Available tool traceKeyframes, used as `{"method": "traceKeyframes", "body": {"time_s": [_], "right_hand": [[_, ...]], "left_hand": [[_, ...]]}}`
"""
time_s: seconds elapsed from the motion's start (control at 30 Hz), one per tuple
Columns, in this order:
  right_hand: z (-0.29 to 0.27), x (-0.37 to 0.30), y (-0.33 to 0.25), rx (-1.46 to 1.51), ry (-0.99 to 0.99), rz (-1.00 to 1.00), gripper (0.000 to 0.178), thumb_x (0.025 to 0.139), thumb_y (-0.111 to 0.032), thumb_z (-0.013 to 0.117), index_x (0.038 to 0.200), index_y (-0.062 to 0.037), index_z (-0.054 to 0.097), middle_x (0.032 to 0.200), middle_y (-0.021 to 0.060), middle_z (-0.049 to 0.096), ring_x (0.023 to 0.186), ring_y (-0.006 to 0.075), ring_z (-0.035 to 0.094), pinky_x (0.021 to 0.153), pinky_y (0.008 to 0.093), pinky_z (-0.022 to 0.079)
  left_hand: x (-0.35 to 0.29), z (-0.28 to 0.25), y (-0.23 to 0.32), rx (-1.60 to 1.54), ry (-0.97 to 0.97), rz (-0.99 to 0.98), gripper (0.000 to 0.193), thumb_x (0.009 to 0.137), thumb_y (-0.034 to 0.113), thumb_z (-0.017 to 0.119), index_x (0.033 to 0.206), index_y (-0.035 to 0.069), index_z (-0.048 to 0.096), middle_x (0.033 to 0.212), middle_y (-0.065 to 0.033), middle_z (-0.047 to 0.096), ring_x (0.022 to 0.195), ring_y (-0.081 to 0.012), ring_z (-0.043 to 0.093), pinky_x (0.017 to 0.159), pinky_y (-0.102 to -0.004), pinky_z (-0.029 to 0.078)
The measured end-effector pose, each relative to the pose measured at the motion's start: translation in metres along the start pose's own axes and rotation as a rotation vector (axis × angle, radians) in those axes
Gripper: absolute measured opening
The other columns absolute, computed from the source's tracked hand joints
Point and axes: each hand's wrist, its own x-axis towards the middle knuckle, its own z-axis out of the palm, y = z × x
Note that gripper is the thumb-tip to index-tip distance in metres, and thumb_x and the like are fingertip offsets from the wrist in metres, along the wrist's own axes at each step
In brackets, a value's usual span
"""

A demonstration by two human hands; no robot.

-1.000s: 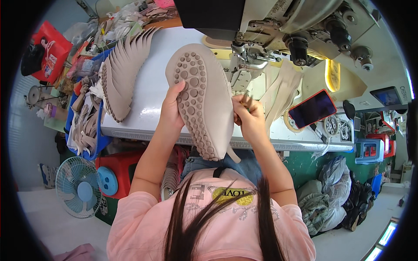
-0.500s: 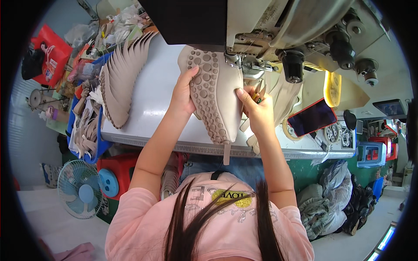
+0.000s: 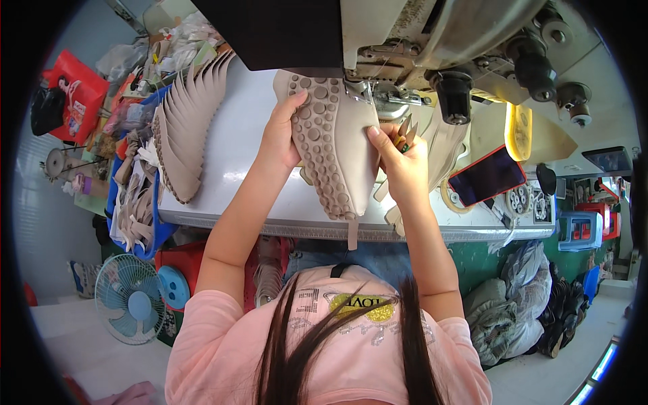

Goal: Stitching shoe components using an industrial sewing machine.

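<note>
A beige shoe upper (image 3: 351, 152), with rows of round raised discs down its left part, lies under the needle area of a sewing machine (image 3: 398, 74). A narrow strap hangs from its near end, over the table edge. My left hand (image 3: 280, 138) is closed on the left edge of the upper, thumb on the discs. At the right edge my right hand (image 3: 403, 162) pinches the upper between thumb and fingers. Thread snips (image 3: 406, 131) are also tucked in that hand, blades pointing up; their handles are mostly hidden.
Left on the white table (image 3: 229, 162) lies a stack of beige upper pieces (image 3: 196, 128), beside a blue basket (image 3: 162, 233) of scraps. To the right are a phone (image 3: 487, 177), bobbins (image 3: 520, 200) and beige strips (image 3: 442, 131). A ruler (image 3: 283, 228) runs along the front edge.
My view has shifted slightly, so the surroundings sit a little differently. The upper stays under the machine in both hands; its near end looks shifted only marginally.
</note>
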Motion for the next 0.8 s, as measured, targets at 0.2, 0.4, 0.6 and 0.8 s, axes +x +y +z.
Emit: {"method": "traceKeyframes", "body": {"time_s": [0.2, 0.4, 0.6, 0.8], "right_hand": [[0.000, -0.001, 0.002, -0.008, 0.010, -0.025, 0.018, 0.079, -0.019, 0.059, 0.076, -0.0010, 0.059, 0.055, -0.0054, 0.045, 0.044, 0.0012, 0.034, 0.039, 0.0167, 0.024], [0.002, 0.002, 0.000, 0.033, -0.011, -0.041, 0.017, 0.078, -0.016, 0.059, 0.074, 0.0001, 0.059, 0.053, -0.0022, 0.048, 0.045, 0.0037, 0.041, 0.041, 0.0184, 0.032], [-0.010, -0.005, 0.022, 0.418, -0.167, 0.154, 0.013, 0.080, -0.018, 0.055, 0.075, -0.0065, 0.052, 0.054, -0.0043, 0.041, 0.044, 0.0043, 0.034, 0.040, 0.0186, 0.025], [-0.030, -0.019, 0.043, 0.346, -0.236, 0.239, 0.011, 0.079, -0.016, 0.055, 0.075, -0.0062, 0.053, 0.059, -0.0022, 0.048, 0.047, 0.0048, 0.038, 0.042, 0.0185, 0.028]], "left_hand": [[0.002, 0.003, 0.002, 0.049, -0.003, 0.023, 0.030, 0.078, 0.021, 0.053, 0.101, 0.000, 0.052, 0.097, -0.0112, 0.058, 0.088, -0.0212, 0.057, 0.080, -0.0328, 0.044], [0.010, 0.000, 0.012, 0.088, 0.014, 0.010, 0.033, 0.077, 0.016, 0.054, 0.106, 0.001, 0.046, 0.098, -0.0109, 0.055, 0.088, -0.0209, 0.056, 0.077, -0.0329, 0.046], [0.007, -0.001, 0.009, 0.200, 0.009, -0.027, 0.033, 0.082, 0.020, 0.049, 0.108, 0.002, 0.043, 0.102, -0.0115, 0.053, 0.091, -0.0197, 0.053, 0.079, -0.0328, 0.044], [-0.027, -0.048, -0.053, 1.430, 0.030, 0.869, 0.066, 0.072, 0.004, 0.056, 0.127, 0.010, 0.019, 0.123, -0.0209, 0.030, 0.113, -0.0306, 0.036, 0.089, -0.0393, 0.036]]}}
